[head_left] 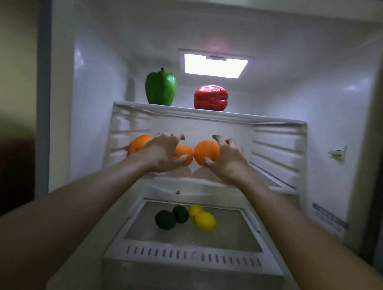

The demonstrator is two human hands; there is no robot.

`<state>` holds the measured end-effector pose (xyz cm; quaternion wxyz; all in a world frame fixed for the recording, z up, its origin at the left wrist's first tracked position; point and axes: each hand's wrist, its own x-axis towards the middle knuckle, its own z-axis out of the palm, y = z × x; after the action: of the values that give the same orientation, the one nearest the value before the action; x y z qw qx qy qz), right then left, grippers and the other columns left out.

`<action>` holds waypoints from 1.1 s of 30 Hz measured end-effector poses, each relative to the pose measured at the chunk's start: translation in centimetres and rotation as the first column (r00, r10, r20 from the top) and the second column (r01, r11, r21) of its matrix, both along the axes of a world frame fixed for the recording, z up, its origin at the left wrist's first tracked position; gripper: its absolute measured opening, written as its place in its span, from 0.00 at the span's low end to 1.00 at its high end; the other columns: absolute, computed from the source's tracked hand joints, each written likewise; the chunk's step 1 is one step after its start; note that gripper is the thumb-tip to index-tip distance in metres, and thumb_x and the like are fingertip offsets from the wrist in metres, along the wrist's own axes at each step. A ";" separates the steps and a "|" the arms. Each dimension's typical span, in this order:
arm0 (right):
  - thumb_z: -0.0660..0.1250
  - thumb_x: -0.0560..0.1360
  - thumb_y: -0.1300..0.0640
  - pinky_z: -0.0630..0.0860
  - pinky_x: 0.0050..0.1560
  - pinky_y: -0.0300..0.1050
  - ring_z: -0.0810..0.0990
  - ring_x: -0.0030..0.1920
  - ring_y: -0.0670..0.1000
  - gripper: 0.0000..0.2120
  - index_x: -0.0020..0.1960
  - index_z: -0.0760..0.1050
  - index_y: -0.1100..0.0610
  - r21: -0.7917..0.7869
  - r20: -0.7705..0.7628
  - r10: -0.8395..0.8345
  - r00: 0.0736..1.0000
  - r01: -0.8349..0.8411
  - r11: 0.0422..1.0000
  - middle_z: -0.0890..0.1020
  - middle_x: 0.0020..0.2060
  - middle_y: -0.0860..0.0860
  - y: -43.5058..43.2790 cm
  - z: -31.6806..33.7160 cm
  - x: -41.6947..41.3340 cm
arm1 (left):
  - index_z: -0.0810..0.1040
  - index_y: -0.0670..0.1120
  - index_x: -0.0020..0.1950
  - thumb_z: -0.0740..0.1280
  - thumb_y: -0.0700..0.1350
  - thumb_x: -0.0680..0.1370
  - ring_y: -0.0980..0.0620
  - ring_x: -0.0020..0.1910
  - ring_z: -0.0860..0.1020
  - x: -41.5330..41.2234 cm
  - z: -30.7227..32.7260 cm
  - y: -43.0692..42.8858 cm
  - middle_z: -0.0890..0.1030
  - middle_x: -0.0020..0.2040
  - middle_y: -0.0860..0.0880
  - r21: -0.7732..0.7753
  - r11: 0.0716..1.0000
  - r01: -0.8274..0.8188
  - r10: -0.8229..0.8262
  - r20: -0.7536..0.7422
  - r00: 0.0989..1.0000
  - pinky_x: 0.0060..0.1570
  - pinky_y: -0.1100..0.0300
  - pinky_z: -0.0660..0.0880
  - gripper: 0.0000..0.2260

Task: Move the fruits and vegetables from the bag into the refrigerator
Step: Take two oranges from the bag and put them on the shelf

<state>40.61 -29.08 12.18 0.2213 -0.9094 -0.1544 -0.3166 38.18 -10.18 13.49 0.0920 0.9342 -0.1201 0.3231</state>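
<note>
**No readable text on my feed**

The only printed thing I can find is a sticker (329,219) on the right inner wall of the refrigerator (333,108), low down near the front edge. It has a dark band along its top and several lines of small print beneath. All of it is too blurred and too small for me to read. I can make out no brand, number or sign.
</note>
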 end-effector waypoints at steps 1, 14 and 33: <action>0.67 0.74 0.44 0.71 0.62 0.59 0.64 0.68 0.58 0.35 0.76 0.56 0.48 0.003 -0.006 0.006 1.000 -0.006 1.000 0.65 0.69 0.57 -0.3 -0.1 -0.6 | 0.66 0.47 0.72 0.66 0.57 0.75 0.43 0.66 0.71 -0.7 0.0 0.0 0.73 0.68 0.42 0.003 1.000 0.001 -0.001 0.002 1.000 0.63 0.50 0.70 0.29; 0.66 0.73 0.42 0.71 0.60 0.57 0.65 0.67 0.58 0.35 0.74 0.56 0.48 -0.015 0.010 0.045 0.999 -0.045 0.999 0.65 0.68 0.55 -1.5 -1.9 -9.3 | 0.69 0.47 0.69 0.67 0.60 0.74 0.44 0.59 0.75 -11.2 -0.9 0.5 0.75 0.64 0.44 0.010 0.996 -0.093 0.093 0.028 0.995 0.57 0.48 0.74 0.29; 0.71 0.71 0.44 0.67 0.66 0.62 0.62 0.71 0.59 0.40 0.75 0.53 0.48 -0.294 -0.044 0.144 0.989 -0.151 0.944 0.63 0.72 0.55 -0.6 -5.2 -21.2 | 0.66 0.48 0.71 0.64 0.61 0.75 0.48 0.59 0.75 -27.2 -5.2 3.8 0.74 0.64 0.46 0.089 0.980 -0.176 0.181 -0.059 0.982 0.54 0.51 0.76 0.28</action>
<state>19.44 -29.65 7.01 0.1069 -0.9215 -0.2655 -0.2625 10.98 -6.41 8.29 0.0274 0.9544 -0.0460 0.2936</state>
